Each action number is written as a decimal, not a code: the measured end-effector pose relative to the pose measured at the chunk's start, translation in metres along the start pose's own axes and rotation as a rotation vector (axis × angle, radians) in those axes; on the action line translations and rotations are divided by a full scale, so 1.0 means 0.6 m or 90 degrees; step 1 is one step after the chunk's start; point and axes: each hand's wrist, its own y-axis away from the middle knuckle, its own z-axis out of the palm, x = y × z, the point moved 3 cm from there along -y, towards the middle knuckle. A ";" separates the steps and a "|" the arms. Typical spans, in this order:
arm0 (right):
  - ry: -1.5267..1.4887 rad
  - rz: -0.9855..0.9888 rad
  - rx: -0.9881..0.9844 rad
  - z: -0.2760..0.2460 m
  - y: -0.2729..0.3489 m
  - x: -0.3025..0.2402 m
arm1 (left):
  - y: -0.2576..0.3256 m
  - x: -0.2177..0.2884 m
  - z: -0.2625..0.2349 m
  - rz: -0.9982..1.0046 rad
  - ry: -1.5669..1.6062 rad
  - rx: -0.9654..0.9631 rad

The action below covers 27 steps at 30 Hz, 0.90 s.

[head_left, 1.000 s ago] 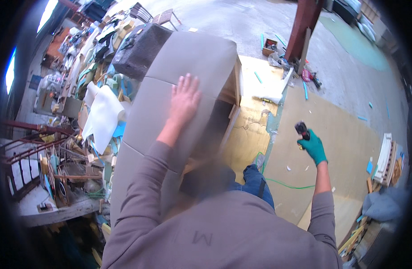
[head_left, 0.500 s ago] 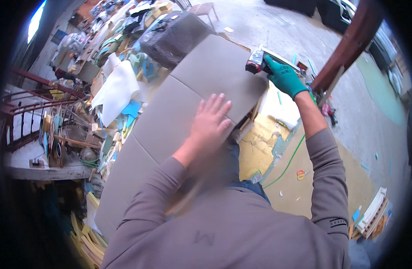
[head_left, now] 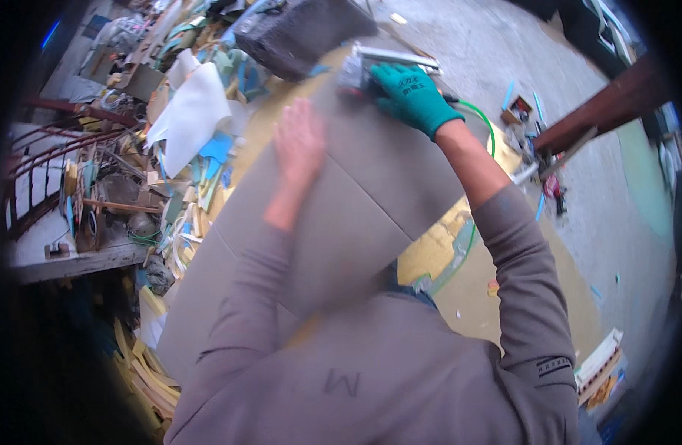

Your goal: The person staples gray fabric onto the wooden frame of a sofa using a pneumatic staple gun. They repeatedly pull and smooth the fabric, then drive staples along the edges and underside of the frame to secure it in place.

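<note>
A long padded panel in smooth grey upholstery with cross seams [head_left: 341,185] slants across the middle of the view. My bare left hand [head_left: 299,139] lies flat near its far left edge, fingers stretched out and slightly blurred. In a green work glove, my right hand [head_left: 414,95] grips a pneumatic staple gun [head_left: 352,73] with a silvery body and a long metal bar. The tool is over the panel's far end; blur hides whether its nose touches the cover. A green air hose [head_left: 483,113] runs from the handle end down past the panel's right side.
Foam and fabric scraps [head_left: 196,111] pile up along the left. A dark wrapped block [head_left: 304,37] stands beyond the panel. To the right are a reddish-brown post [head_left: 608,107] and a small box [head_left: 517,111] on the floor. Yellow foam [head_left: 430,252] shows beside the panel.
My right hand has carried the staple gun leftward and away from me over the panel's far end. The left hand has slid left to the panel's edge. The panel appears shifted in view.
</note>
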 end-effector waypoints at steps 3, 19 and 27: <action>-0.170 0.176 0.216 -0.101 0.124 -0.044 | -0.092 -0.089 0.045 -0.209 0.181 -0.257; -1.036 0.747 0.094 0.000 0.467 -0.302 | -0.112 -0.099 0.033 -0.195 0.047 -0.280; -0.891 0.839 -0.013 -0.063 0.406 -0.315 | -0.027 -0.012 -0.034 0.079 0.093 -0.009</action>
